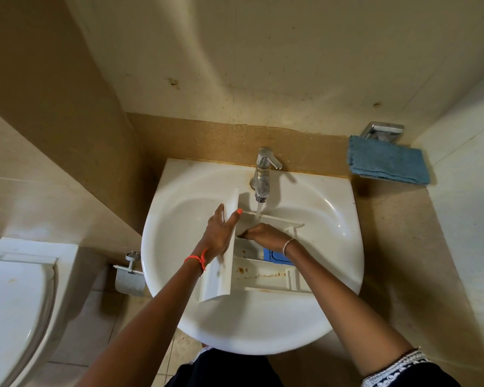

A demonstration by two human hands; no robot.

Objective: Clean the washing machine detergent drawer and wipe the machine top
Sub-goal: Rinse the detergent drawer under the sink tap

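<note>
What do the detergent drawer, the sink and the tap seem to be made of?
The detergent drawer: probably matte white moulded plastic, with thin walls and rust-coloured stains. The sink: likely glazed ceramic, glossy white with soft highlights. The tap: chrome-looking metal, mirror-like reflections.

No text, label, brand, number or sign can be read. The drawer [263,273], its blue insert [273,256] and the tap [263,174] show no legible writing; any moulded marks on them are too small to tell.
</note>
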